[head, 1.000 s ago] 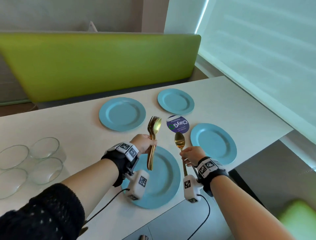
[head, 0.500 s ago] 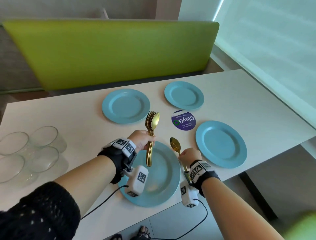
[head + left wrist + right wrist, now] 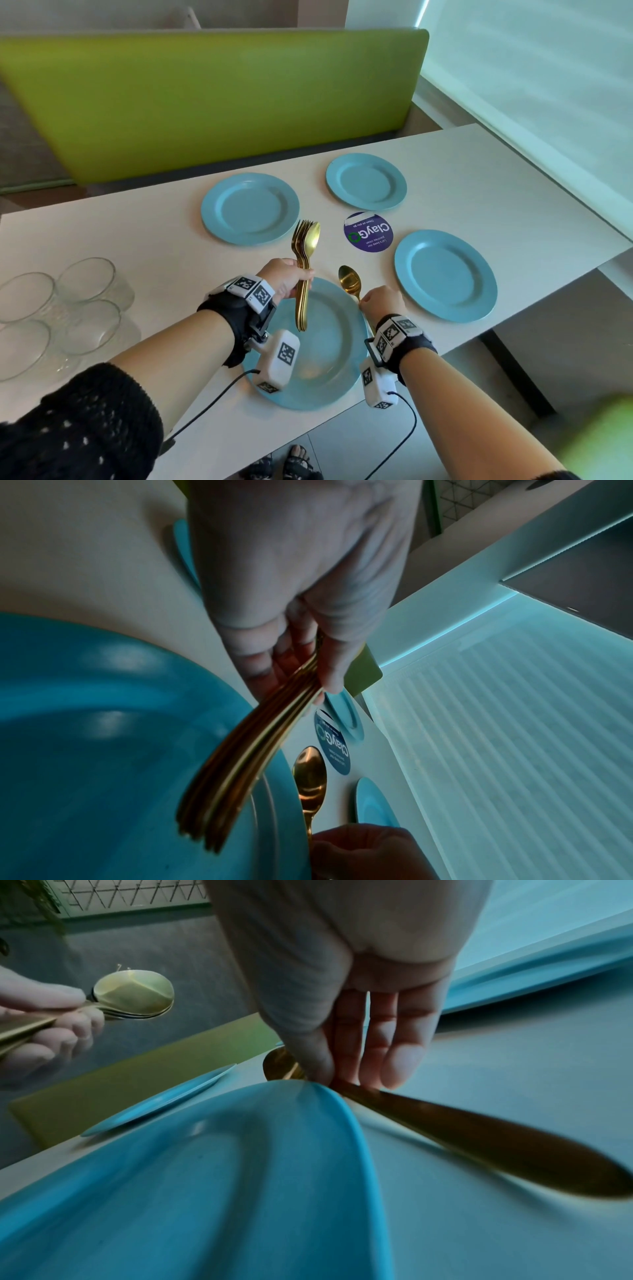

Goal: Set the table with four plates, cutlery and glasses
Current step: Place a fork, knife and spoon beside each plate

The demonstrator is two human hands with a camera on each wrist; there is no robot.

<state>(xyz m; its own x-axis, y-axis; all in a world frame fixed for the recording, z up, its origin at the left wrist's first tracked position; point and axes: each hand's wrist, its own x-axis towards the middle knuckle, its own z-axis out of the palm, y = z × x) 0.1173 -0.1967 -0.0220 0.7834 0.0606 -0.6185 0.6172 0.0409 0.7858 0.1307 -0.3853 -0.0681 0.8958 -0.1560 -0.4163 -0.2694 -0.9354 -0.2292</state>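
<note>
Several blue plates lie on the white table [image 3: 496, 192]; the nearest plate [image 3: 329, 370] is under my hands. My left hand [image 3: 286, 279] grips a bundle of gold forks and spoons [image 3: 303, 267] upright above that plate; in the left wrist view the bundle's handles [image 3: 240, 764] fan out below the fingers. My right hand [image 3: 380, 303] pinches the handle of a single gold spoon [image 3: 349, 282] that lies low along the near plate's right rim. The right wrist view shows the spoon's handle [image 3: 479, 1139] close to the table beside the plate rim [image 3: 346, 1112].
Three more blue plates sit at the far left [image 3: 250, 209], far right [image 3: 365, 181] and right [image 3: 445, 275]. A purple round sticker [image 3: 368, 232] lies between them. Several empty glasses [image 3: 85, 291] stand at the left. A green bench back [image 3: 205, 99] runs behind the table.
My right hand has lowered the single spoon from mid-air down beside the near plate's right rim. The left hand keeps the cutlery bundle in about the same place.
</note>
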